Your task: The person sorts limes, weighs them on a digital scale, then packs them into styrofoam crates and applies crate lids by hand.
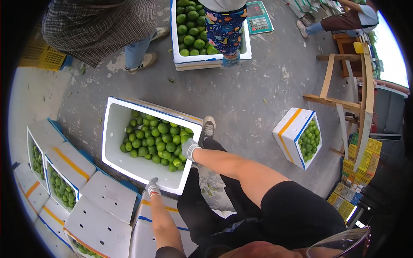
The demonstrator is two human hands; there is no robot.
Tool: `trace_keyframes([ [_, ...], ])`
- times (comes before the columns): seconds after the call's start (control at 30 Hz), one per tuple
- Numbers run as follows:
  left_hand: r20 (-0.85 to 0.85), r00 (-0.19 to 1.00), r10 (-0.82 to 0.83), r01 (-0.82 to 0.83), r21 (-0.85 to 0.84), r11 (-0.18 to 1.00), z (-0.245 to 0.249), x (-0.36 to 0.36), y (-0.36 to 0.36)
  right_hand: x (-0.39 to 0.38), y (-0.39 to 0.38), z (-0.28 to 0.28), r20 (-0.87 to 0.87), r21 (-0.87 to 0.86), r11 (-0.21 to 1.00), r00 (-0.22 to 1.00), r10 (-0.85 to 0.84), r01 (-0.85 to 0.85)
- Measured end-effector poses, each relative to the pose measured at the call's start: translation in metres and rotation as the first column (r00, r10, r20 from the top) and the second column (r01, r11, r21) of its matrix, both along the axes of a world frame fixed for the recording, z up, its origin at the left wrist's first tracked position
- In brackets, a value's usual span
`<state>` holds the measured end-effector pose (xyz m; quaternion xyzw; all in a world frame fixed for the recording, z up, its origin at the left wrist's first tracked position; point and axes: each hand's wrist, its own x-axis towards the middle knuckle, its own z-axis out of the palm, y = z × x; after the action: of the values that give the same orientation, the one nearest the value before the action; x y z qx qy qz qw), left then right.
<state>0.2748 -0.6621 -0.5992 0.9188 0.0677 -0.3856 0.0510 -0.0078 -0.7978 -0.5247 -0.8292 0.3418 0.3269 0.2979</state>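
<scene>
A white foam box point(124, 112) with green limes point(160, 139) heaped toward its right end stands in front of me. My left hand point(152, 187), in a light grey glove, grips the near rim, with a fingertip over the edge. At the right end, my right hand point(189, 148), gloved too, is closed over the rim beside the limes. Parts of the fingers of both hands are hidden by the wall and the gloves.
White boxes point(107, 195) are stacked at lower left, some showing limes. A lime box point(289, 134) stands right. Ahead are another lime box point(213, 61), a green scale point(260, 25) and people's legs. A wooden frame point(330, 101) and a seated person point(340, 21) are farther right.
</scene>
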Motion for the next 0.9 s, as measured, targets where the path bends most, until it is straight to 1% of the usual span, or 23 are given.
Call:
trace_keyframes([
  [0.07,-0.038,0.999,-0.037,0.034,-0.069,0.997,0.011,-0.006,0.004,-0.013,-0.020,0.042,-0.034,0.087,0.996,0.999,0.029,-0.026],
  [0.1,-0.064,0.997,-0.050,0.045,-0.077,0.996,0.026,-0.017,0.000,-0.024,-0.025,0.064,-0.017,0.015,0.996,0.996,0.088,-0.088],
  [0.13,-0.090,0.994,-0.063,0.056,-0.084,0.995,0.044,-0.032,-0.004,-0.032,-0.028,0.066,-0.005,0.029,0.985,0.985,0.170,-0.169],
  [0.2,-0.139,0.987,0.082,-0.092,-0.066,0.994,0.085,-0.067,-0.020,-0.045,-0.049,0.122,-0.029,0.028,0.953,0.953,0.301,-0.300],
  [0.23,-0.157,0.985,0.065,-0.075,-0.057,0.996,0.092,-0.074,-0.019,-0.051,-0.053,0.138,-0.035,0.020,0.939,0.939,0.343,-0.342],
  [0.27,-0.222,0.975,0.000,-0.020,-0.089,0.996,0.079,-0.071,-0.005,-0.056,-0.053,0.151,-0.042,0.014,0.924,0.923,0.382,-0.382],
  [0.3,-0.177,0.983,-0.050,0.026,-0.134,0.991,0.084,-0.078,0.001,-0.062,-0.049,0.159,-0.037,0.010,0.920,0.919,0.393,-0.393],
  [0.33,-0.130,0.987,-0.099,0.076,-0.172,0.982,0.091,-0.085,0.007,-0.073,-0.044,0.181,-0.033,0.035,0.933,0.932,0.360,-0.359],
  [0.37,-0.139,0.983,-0.117,0.089,-0.188,0.978,0.104,-0.085,0.003,-0.087,-0.036,0.205,-0.036,0.063,0.936,0.936,0.349,-0.346],
  [0.4,-0.156,0.980,-0.122,0.087,-0.210,0.974,0.119,-0.090,-0.004,-0.101,-0.026,0.211,-0.032,0.067,0.941,0.942,0.334,-0.331],
  [0.43,-0.181,0.976,-0.117,0.073,-0.232,0.970,0.142,-0.105,-0.014,-0.112,-0.021,0.227,-0.058,0.075,0.950,0.950,0.307,-0.302],
  [0.47,-0.195,0.970,-0.143,0.081,-0.294,0.952,0.198,-0.124,-0.037,-0.121,-0.019,0.242,-0.067,0.086,0.952,0.952,0.299,-0.293],
  [0.5,-0.216,0.960,-0.177,0.109,-0.294,0.949,0.222,-0.132,-0.047,-0.130,-0.022,0.274,-0.071,0.114,0.963,0.965,0.252,-0.243],
  [0.53,-0.231,0.950,-0.211,0.138,-0.298,0.945,0.241,-0.133,-0.051,-0.139,-0.020,0.290,-0.047,0.105,0.969,0.972,0.232,-0.226],
  [0.57,-0.167,0.933,-0.320,0.261,-0.298,0.918,0.254,-0.139,-0.053,-0.150,-0.018,0.311,-0.063,0.099,0.976,0.978,0.200,-0.194],
  [0.67,-0.152,0.886,-0.438,0.360,-0.371,0.856,0.307,-0.166,-0.052,-0.183,-0.007,0.372,-0.100,0.087,0.991,0.989,0.113,-0.104],
  [0.7,-0.188,0.883,-0.430,0.334,-0.392,0.857,0.326,-0.178,-0.050,-0.195,0.001,0.381,-0.091,0.067,0.994,0.992,0.090,-0.084],
  [0.77,-0.219,0.862,-0.458,0.357,-0.381,0.853,0.366,-0.202,-0.051,-0.217,0.012,0.409,-0.106,0.067,0.995,0.991,0.083,-0.076],
  [0.8,-0.233,0.857,-0.460,0.356,-0.378,0.855,0.377,-0.211,-0.050,-0.228,0.015,0.423,-0.113,0.064,0.994,0.989,0.093,-0.086],
  [0.87,-0.296,0.831,-0.470,0.335,-0.408,0.849,0.389,-0.221,-0.038,-0.242,0.025,0.453,-0.126,0.019,0.999,0.991,0.042,-0.040],
  [0.9,-0.321,0.812,-0.487,0.344,-0.411,0.844,0.405,-0.230,-0.037,-0.248,0.035,0.461,-0.141,-0.012,1.000,0.990,0.010,-0.012],
])
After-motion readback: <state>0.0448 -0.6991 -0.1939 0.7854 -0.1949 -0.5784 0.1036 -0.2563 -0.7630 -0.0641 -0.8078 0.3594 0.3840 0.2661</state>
